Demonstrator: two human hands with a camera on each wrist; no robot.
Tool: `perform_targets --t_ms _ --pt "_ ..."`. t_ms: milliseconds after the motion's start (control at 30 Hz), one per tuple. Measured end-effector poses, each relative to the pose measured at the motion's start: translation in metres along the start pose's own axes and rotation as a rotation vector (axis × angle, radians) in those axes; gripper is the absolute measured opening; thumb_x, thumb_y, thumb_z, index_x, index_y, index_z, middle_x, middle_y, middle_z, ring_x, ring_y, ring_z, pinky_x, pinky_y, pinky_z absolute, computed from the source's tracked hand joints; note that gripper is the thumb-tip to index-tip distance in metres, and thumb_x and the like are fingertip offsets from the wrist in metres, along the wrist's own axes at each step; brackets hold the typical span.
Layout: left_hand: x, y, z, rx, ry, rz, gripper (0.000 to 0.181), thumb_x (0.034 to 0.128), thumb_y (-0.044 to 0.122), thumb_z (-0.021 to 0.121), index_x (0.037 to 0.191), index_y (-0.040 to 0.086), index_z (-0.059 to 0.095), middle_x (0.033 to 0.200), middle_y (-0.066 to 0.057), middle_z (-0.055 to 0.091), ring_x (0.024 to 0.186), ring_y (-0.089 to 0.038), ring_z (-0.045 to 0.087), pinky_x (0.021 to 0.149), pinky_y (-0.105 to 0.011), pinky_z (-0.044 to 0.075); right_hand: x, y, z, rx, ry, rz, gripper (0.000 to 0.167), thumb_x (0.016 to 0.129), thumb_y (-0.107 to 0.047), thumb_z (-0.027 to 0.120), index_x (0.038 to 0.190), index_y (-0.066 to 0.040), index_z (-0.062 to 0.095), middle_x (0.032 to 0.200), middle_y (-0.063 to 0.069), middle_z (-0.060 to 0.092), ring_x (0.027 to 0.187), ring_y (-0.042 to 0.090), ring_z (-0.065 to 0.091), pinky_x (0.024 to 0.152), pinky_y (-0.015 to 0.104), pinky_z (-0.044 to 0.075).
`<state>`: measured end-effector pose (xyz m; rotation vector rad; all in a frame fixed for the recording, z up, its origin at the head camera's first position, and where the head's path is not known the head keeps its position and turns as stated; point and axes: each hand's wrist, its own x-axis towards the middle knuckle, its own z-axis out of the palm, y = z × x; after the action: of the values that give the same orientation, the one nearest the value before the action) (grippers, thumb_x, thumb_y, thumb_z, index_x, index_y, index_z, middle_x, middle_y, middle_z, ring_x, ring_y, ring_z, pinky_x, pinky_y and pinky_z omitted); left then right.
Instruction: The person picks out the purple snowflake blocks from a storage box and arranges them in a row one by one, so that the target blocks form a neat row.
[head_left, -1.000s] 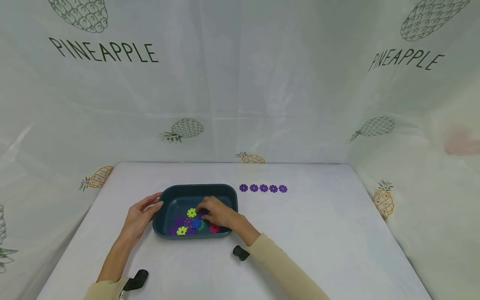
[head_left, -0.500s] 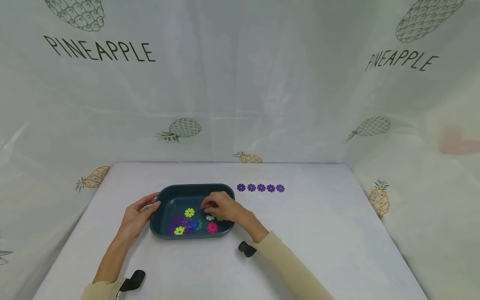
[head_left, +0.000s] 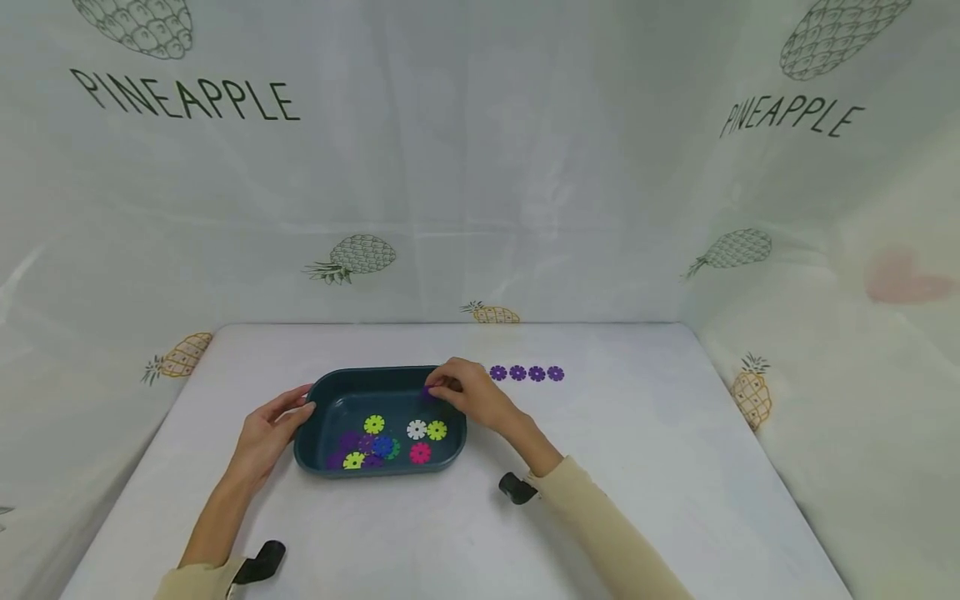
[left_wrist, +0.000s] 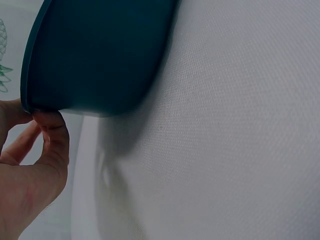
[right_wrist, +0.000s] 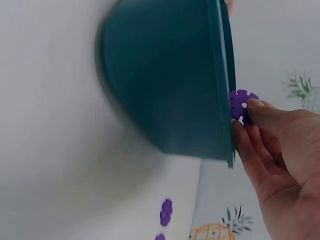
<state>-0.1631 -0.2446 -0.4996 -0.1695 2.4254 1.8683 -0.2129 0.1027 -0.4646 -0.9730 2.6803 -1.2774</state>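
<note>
A dark teal tray (head_left: 322,468) stands on the white table. My left hand (head_left: 262,437) pinches its left rim between thumb and fingers; the left wrist view shows this grip on the tray (left_wrist: 100,60). My right hand (head_left: 476,396) is over the tray's back right corner, and in the right wrist view the hand (right_wrist: 280,155) pinches a purple flower-shaped disc (right_wrist: 241,106) beside the rim. Inside the tray lie a white disc (head_left: 416,429), a pink disc (head_left: 421,452), a blue disc (head_left: 382,447), and several yellow-green and purple ones.
Right of the tray, a row of purple discs (head_left: 517,373) lies near the table's back edge, its left end perhaps hidden by my right hand. A white curtain (head_left: 465,167) with pineapple prints hangs behind the table (head_left: 637,467).
My right hand has risen from the middle of the tray towards its back right corner with a purple disc, uncovering the white and yellow-green discs. The left hand keeps its grip on the rim.
</note>
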Motion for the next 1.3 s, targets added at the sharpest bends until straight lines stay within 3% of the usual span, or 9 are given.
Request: perform_targets --t_ms 133,767,1067,1300 --pt "0.0 0.0 0.0 0.014 0.001 -0.005 0.065 0.1024 0.041 0.063 0.153 0.004 0.046 0.141 -0.017 0.048 0.098 0.007 0.059 0.083 -0.012 0.052 -0.004 0.004 -0.011 -0.004 0.047 0.035 0.014 0.096 -0.006 0.072 0.11 -0.004 0.074 0.1 0.004 0.068 0.093 0.015 0.064 0.086 0.023 0.056" --pt "0.001 0.001 -0.001 -0.003 0.006 0.005 0.064 0.1026 0.039 0.064 0.152 0.002 0.047 0.134 -0.011 0.05 0.098 0.007 0.06 0.083 -0.013 0.052 -0.042 0.045 -0.053 -0.014 0.331 0.053 0.012 0.094 -0.003 0.074 0.105 0.0 0.075 0.098 0.008 0.071 0.09 0.022 0.068 0.08 0.034 0.061" --pt "0.0 0.0 -0.001 -0.008 0.009 0.013 0.063 0.1028 0.038 0.064 0.151 0.002 0.047 0.131 -0.009 0.051 0.098 0.005 0.061 0.083 -0.013 0.052 -0.065 0.071 -0.062 -0.048 0.43 0.122 0.013 0.093 -0.002 0.075 0.106 -0.001 0.075 0.099 0.009 0.072 0.091 0.023 0.068 0.08 0.033 0.06" --pt "0.001 0.001 0.0 -0.005 0.012 -0.002 0.063 0.1024 0.039 0.064 0.151 0.003 0.047 0.135 -0.012 0.05 0.099 0.005 0.06 0.083 -0.013 0.052 -0.08 0.088 -0.07 -0.021 0.529 0.171 0.013 0.091 -0.002 0.077 0.105 0.0 0.076 0.098 0.012 0.073 0.091 0.028 0.069 0.079 0.022 0.058"
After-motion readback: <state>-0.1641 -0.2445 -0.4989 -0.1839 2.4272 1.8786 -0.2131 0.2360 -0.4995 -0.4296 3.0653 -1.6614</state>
